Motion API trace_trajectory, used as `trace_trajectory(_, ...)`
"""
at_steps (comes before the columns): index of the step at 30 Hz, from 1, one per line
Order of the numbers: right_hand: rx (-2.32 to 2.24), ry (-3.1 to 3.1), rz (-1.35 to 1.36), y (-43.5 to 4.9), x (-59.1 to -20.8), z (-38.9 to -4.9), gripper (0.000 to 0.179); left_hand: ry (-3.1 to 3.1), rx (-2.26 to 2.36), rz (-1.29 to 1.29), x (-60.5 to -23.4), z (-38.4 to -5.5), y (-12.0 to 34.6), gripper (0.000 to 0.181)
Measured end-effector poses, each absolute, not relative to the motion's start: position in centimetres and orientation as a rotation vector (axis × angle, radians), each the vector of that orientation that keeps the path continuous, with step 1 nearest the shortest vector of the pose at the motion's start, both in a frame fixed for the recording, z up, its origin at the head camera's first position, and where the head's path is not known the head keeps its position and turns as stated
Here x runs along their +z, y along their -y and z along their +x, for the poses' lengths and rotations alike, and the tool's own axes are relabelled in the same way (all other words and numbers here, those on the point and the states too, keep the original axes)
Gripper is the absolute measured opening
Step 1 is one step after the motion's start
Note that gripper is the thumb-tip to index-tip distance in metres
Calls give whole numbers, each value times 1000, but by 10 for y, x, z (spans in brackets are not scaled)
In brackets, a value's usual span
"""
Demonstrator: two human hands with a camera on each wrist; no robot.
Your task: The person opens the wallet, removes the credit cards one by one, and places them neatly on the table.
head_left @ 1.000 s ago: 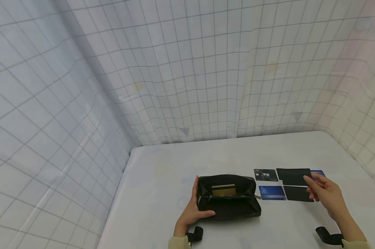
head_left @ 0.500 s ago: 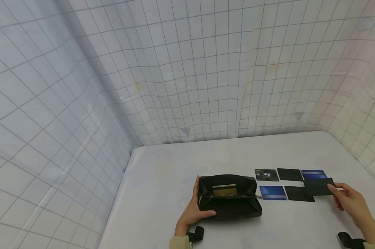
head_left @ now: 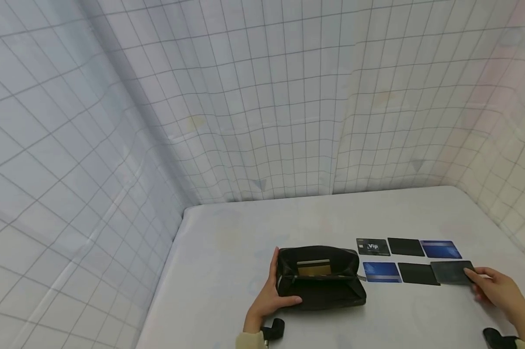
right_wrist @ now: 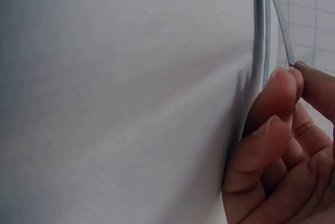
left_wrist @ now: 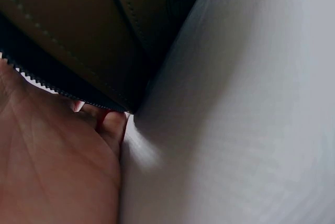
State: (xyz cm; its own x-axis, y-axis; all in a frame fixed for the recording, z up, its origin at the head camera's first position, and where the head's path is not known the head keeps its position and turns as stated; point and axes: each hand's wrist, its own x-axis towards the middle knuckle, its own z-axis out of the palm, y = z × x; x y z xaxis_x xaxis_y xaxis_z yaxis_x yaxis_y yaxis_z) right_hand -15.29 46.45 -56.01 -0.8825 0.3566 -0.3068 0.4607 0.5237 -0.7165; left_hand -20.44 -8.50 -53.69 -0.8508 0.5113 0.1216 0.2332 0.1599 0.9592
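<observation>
An unzipped black wallet [head_left: 321, 295] lies on the white table, its mouth spread and a gold card [head_left: 314, 270] visible in an inner slot. My left hand [head_left: 269, 295] grips its left end, thumb over the front flap and fingers along the side. In the left wrist view the zipper edge of the wallet [left_wrist: 68, 41] runs beside the palm. On the right, my right hand [head_left: 495, 288] pinches a dark card [head_left: 452, 272] by its right edge, at the right end of the lower card row. The right wrist view shows that card edge-on between thumb and fingertips.
The upper row has a black Vip card [head_left: 373, 246], a plain black card [head_left: 405, 246] and a blue card [head_left: 440, 249]. Below them lie another blue card [head_left: 381, 272] and another black card [head_left: 418, 274]. White gridded curtains [head_left: 262, 121] enclose the table's back and sides.
My right hand has carried the dark card from above the upper row, rightward and down to the lower row's right end. The left hand and wallet have stayed put.
</observation>
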Motion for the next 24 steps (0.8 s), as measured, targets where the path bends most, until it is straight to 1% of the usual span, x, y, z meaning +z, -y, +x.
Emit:
trace_trajectory(3,-1247,-2630,729,-468,-564,-156,94,-2217,1762,748,-541,-206,85,119)
trace_trajectory(6,-1183,-2655,758,-470,-567,-159,93,-2238,1776,760,-553,-211,86,120)
trace_trajectory(10,-1114,-2665,851,-469,-569,-159,89,-2248,1779,756,-569,-216,86,122)
trace_trajectory(13,-1046,-2684,907,-466,-567,-157,85,-2240,1781,756,-572,-217,86,122)
trace_trajectory(16,-958,-2731,917,-463,-564,-156,81,-2228,1795,761,-568,-216,85,121)
trace_trajectory(24,-881,-2793,871,-462,-558,-157,79,-2207,1771,728,-541,-206,84,119)
